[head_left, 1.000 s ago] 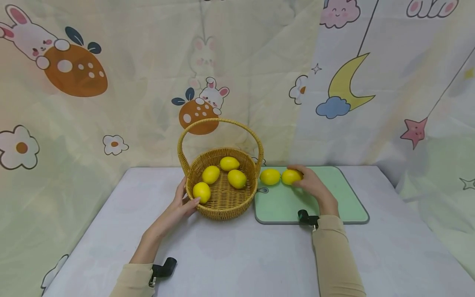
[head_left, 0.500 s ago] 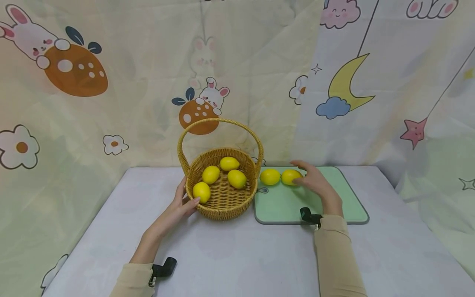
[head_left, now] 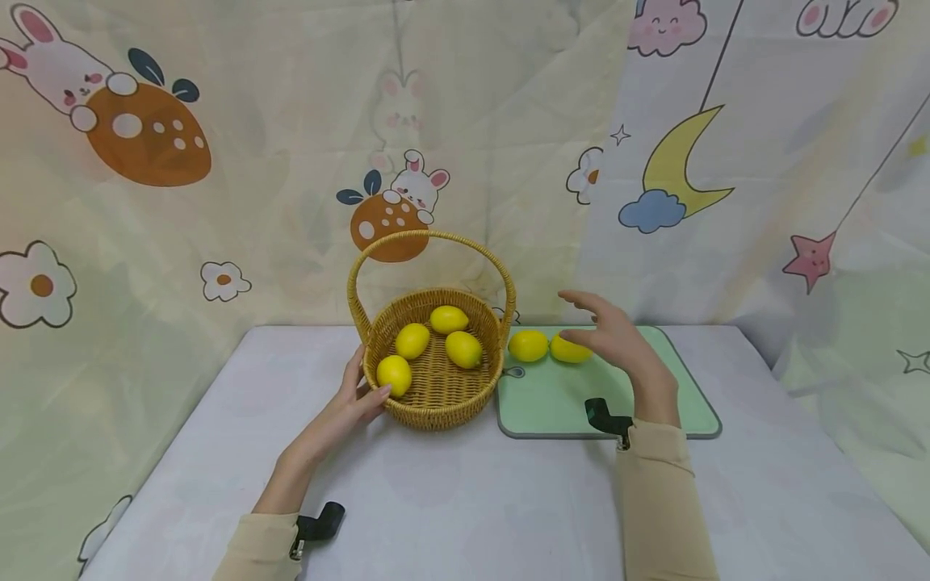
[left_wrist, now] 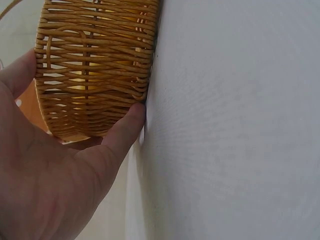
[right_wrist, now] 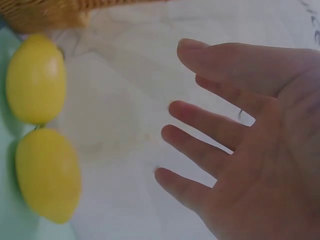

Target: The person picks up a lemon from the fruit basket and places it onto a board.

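L hand (head_left: 352,403) grips basket (head_left: 436,418) on its L side: thumb on rim, other fingers round outer wall. L wrist cam adds a fingertip low by the base, right at table (head_left: 450,508) level, which head cam hides; lemons there are only yellow bits thru the weave.

Head cam has all 4 inside: front lemon (head_left: 395,376) by L rim near thumb, L lemon (head_left: 412,341), back lemon (head_left: 449,319), R lemon (head_left: 464,349) w/ greenish tip aimed R & toward wearer. Basket's upright, handle (head_left: 432,235) arching side to side.

R hand (head_left: 617,335) is raised w/ fingers spread, holding nothing, above/beside green board (head_left: 545,411). In head cam its thumb covers part of outer lemon (head_left: 571,353); R wrist cam shows that one whole, plus thumb & 4 fingers apart.

Outer lemon & inner lemon (head_left: 528,345) lie end to end on board, just R of basket, long axes side to side; outer one's pointed tip faces away from basket. Touching or not, can't tell.
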{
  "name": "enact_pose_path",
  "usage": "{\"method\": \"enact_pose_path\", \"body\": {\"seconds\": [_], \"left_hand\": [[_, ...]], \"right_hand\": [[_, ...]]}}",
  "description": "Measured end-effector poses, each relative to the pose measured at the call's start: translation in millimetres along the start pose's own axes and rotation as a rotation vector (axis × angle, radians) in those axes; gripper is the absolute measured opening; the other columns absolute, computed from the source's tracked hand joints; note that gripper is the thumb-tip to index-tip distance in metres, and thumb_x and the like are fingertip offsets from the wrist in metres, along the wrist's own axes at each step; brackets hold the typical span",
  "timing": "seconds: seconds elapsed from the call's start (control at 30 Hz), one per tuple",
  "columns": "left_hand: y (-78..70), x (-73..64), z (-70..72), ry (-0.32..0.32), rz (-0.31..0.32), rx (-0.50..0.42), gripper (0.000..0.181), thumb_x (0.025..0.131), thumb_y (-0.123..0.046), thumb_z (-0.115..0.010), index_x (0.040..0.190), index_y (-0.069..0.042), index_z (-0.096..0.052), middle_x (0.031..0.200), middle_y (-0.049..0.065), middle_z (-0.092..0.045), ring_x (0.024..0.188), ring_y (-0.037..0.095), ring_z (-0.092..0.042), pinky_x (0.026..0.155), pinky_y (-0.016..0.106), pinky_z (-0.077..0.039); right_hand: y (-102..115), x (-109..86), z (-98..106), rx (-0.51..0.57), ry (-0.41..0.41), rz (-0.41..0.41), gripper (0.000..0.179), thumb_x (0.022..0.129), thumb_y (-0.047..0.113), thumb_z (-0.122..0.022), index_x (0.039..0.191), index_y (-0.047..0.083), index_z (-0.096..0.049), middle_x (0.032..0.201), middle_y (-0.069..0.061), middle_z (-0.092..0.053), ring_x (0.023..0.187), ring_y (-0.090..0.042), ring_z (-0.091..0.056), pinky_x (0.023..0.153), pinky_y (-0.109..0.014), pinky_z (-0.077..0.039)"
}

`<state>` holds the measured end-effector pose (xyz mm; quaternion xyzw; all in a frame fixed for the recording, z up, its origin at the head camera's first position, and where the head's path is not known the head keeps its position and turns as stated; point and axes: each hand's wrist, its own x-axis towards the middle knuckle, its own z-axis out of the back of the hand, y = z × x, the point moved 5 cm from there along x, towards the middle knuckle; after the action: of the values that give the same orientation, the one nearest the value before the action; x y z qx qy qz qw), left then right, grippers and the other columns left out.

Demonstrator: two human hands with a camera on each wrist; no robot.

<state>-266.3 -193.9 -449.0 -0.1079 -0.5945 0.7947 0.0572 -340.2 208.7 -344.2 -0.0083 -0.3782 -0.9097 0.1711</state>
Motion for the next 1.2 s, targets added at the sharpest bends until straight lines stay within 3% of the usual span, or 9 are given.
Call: {"method": "enact_pose_path", "body": {"seconds": [0.23,0.43,0.6,0.77,1.0,1.2], "left_hand": [[-0.2,0.2,0.3,0.006,-0.008,-0.011,0.092,0.098,-0.046,-0.058,0.152,-0.049,0.016,0.167,0.005,0.015,0.154,0.042,-0.004,0.115,0.05,-0.039],[-0.2,0.4,0.1,0.013,-0.019,-0.032,0.092,0.098,-0.044,-0.058,0.152,-0.05,0.016,0.167,0.004,0.014,0.154,0.042,-0.005,0.114,0.05,-0.039],[-0.3,0.2,0.1,0.014,-0.022,-0.036,0.091,0.099,-0.042,-0.058,0.152,-0.049,0.016,0.167,0.005,0.014,0.154,0.042,-0.005,0.114,0.05,-0.039],[-1.7,-0.4,0.4,0.013,-0.018,-0.034,0.092,0.099,-0.043,-0.058,0.153,-0.049,0.016,0.167,0.004,0.014,0.154,0.041,-0.005,0.114,0.05,-0.039],[-3.2,-1.3,2.5,0.011,-0.02,-0.037,0.092,0.098,-0.045,-0.059,0.153,-0.048,0.015,0.167,0.003,0.014,0.155,0.04,-0.005,0.115,0.05,-0.039],[-2.2,-0.9,1.1,0.01,-0.02,-0.037,0.091,0.098,-0.044,-0.059,0.153,-0.05,0.014,0.167,0.004,0.014,0.155,0.04,-0.004,0.115,0.05,-0.038]], "right_hand": [[42.4,-9.8,-1.0,-0.047,0.025,0.071,0.063,0.094,0.021,-0.068,0.151,0.021,-0.043,0.158,-0.005,-0.04,0.147,-0.034,-0.032,0.116,-0.064,-0.029],[70.8,-13.8,-12.2,-0.054,0.064,0.126,0.057,0.093,0.017,-0.068,0.147,0.02,-0.049,0.152,-0.004,-0.047,0.141,-0.031,-0.041,0.114,-0.059,-0.037],[91.6,-14.4,-30.6,-0.026,0.138,0.2,0.052,0.091,0.014,-0.069,0.142,0.014,-0.055,0.143,-0.008,-0.057,0.132,-0.032,-0.051,0.108,-0.057,-0.043],[107.6,-10.0,-59.2,-0.03,0.217,0.252,0.052,0.09,0.015,-0.071,0.14,0.017,-0.056,0.141,-0.002,-0.058,0.128,-0.024,-0.053,0.108,-0.051,-0.046],[109.8,5.8,-105.3,-0.073,0.297,0.236,0.058,0.091,0.02,-0.072,0.145,0.016,-0.052,0.148,0.0,-0.051,0.139,-0.023,-0.046,0.115,-0.045,-0.042],[95.1,21.4,-129.0,-0.158,0.265,0.21,0.06,0.09,0.023,-0.073,0.145,0.021,-0.051,0.152,-0.003,-0.045,0.142,-0.023,-0.042,0.115,-0.046,-0.041]]}}
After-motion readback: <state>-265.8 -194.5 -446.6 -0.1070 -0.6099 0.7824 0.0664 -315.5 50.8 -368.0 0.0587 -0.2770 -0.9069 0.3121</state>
